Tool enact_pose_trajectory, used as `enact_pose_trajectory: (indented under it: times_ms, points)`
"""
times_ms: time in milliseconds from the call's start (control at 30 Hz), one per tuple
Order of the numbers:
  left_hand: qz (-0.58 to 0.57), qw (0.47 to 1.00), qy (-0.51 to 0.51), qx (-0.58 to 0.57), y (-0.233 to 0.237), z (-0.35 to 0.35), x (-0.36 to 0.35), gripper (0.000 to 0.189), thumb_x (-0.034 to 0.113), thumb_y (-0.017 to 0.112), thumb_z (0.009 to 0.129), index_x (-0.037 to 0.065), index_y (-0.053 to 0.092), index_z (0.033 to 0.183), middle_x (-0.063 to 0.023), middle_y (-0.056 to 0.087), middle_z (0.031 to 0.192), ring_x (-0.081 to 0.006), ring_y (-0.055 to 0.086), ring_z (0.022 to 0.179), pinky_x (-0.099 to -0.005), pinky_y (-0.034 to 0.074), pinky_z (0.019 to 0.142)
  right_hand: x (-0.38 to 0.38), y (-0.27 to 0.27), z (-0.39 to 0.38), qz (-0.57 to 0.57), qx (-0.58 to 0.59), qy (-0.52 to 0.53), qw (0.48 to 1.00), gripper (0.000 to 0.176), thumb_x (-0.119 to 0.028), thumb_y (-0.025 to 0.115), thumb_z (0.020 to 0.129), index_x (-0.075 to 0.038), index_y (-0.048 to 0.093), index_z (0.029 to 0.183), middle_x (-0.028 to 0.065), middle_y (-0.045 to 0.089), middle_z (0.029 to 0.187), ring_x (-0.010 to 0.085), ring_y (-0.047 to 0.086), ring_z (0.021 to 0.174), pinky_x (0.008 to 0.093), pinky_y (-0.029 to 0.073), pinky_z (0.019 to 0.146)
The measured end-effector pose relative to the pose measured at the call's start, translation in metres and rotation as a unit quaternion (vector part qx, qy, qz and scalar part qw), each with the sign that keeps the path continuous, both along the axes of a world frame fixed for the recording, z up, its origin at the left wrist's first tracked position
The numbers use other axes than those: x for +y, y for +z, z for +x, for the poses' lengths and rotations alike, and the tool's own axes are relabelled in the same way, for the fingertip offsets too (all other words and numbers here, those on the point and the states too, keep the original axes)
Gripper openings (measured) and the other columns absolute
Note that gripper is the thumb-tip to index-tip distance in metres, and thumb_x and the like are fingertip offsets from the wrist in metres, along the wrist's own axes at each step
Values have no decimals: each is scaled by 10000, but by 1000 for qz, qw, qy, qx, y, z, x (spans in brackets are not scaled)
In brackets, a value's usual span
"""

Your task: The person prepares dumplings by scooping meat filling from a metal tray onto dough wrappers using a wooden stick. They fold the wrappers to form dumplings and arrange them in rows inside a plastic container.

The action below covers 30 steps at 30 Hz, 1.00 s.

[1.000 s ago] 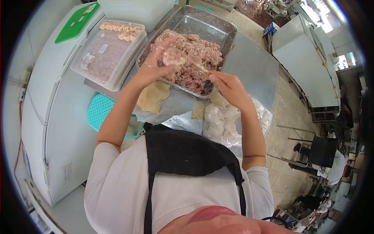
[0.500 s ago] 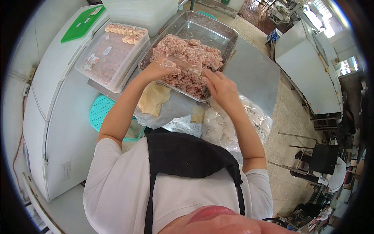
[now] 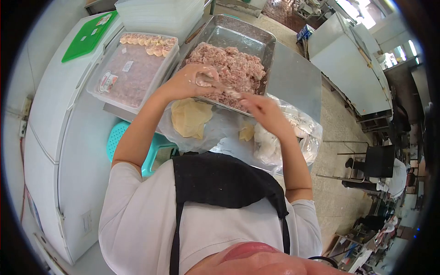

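A metal tray (image 3: 268,39) holds a heap of pink ground meat (image 3: 231,62). My left hand (image 3: 197,80) is over the tray's near left edge, its fingers curled around something pale and small that I cannot make out. Close by on the right, over the near edge, my right hand (image 3: 261,107) has its fingers drawn together toward the left hand; motion smears them. Below the hands, pale yellow dough wrappers (image 3: 190,118) lie on clear plastic, with a small wrapper piece (image 3: 246,131) to their right. A clear plastic bag with white contents (image 3: 270,144) lies beneath my right forearm.
At the left, a lidded plastic container (image 3: 130,75) holds meat and a row of filled pieces. Beyond are stacked clear containers (image 3: 158,18) and a green lid (image 3: 89,36) on a white freezer (image 3: 85,133). A turquoise stool (image 3: 149,160) stands below. A person (image 3: 396,178) is at far right.
Both hands have moved down from the meat toward the tray's near edge. The left hand has turned and curled around something pale. The view has shifted slightly.
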<state>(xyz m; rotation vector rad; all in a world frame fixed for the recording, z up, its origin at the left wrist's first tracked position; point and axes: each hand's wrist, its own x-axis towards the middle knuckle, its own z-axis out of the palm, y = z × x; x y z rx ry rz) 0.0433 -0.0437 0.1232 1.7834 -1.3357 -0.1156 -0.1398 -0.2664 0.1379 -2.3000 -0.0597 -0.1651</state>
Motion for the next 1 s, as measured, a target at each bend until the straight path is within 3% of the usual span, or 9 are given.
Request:
enact_pose_trajectory:
  times_ms: [67, 133, 233, 467, 567, 733, 767, 867, 1000]
  points:
    - [30, 997, -62, 39, 4, 7, 15, 429, 222, 750, 773, 30, 597, 1124, -83, 655, 1012, -228, 601, 926, -343, 470, 816, 15, -1, 13, -34, 8, 21, 999, 329, -246, 601, 924, -23, 633, 1164, 153, 682, 1022, 280, 652, 885, 318, 496, 803]
    - [115, 993, -3, 27, 5, 16, 36, 391, 215, 785, 740, 29, 607, 1035, -74, 648, 964, -199, 596, 920, -334, 464, 798, 21, 20, 25, -140, -25, 23, 990, 290, -220, 606, 907, -53, 651, 1140, 155, 672, 943, 317, 639, 830, 344, 502, 769]
    - [44, 989, 90, 105, -30, 42, 62, 394, 260, 805, 722, 35, 588, 961, -49, 630, 927, -160, 577, 902, -325, 464, 784, 68, 43, 27, -245, -74, -66, 964, 256, -196, 607, 892, -80, 664, 1113, 155, 648, 881, 340, 618, 793, 378, 498, 726]
    - [53, 979, -10, 197, 5, 64, 120, 405, 352, 793, 721, 75, 613, 955, -47, 647, 949, -235, 591, 909, -361, 455, 817, 117, 58, 59, -262, -38, -68, 962, 255, -202, 587, 907, -73, 653, 1116, 170, 658, 965, 357, 631, 850, 397, 502, 756]
    - [-54, 995, -21, 87, 2, 74, 135, 395, 352, 795, 716, 78, 614, 936, -66, 648, 927, -228, 594, 875, -340, 460, 792, 149, 40, 69, -192, -116, -69, 972, 261, -207, 574, 913, -57, 642, 1116, 170, 656, 1027, 364, 626, 911, 400, 497, 795]
    - [134, 988, 29, 69, -10, 123, 172, 417, 269, 812, 696, 44, 600, 976, -93, 646, 919, -198, 589, 859, -334, 465, 795, 165, -2, 85, -190, -15, -92, 977, 237, -168, 558, 921, -7, 634, 1078, 186, 645, 1071, 372, 610, 957, 397, 488, 832]
    - [135, 988, 29, 71, -21, 137, 179, 417, 269, 812, 696, 44, 600, 976, -93, 646, 919, -198, 589, 859, -334, 465, 795, 155, -13, 80, -185, -61, -110, 975, 239, -212, 588, 912, -80, 654, 1100, 156, 659, 980, 357, 631, 863, 412, 501, 745]
    - [90, 988, 102, 70, -57, 195, 188, 451, 261, 805, 679, 15, 603, 998, -111, 643, 953, -197, 590, 886, -330, 462, 805, 126, -38, 53, -109, -43, -168, 979, 254, -192, 612, 907, -46, 660, 1109, 158, 672, 939, 277, 654, 818, 356, 503, 729]
    - [105, 975, 196, -17, -66, 221, 175, 463, 252, 738, 698, 28, 595, 1077, -188, 620, 1094, -325, 600, 1021, -394, 474, 849, 105, -53, 13, -8, 36, -253, 967, 275, -185, 625, 910, -15, 655, 1125, 151, 682, 910, 183, 638, 801, 302, 490, 736]
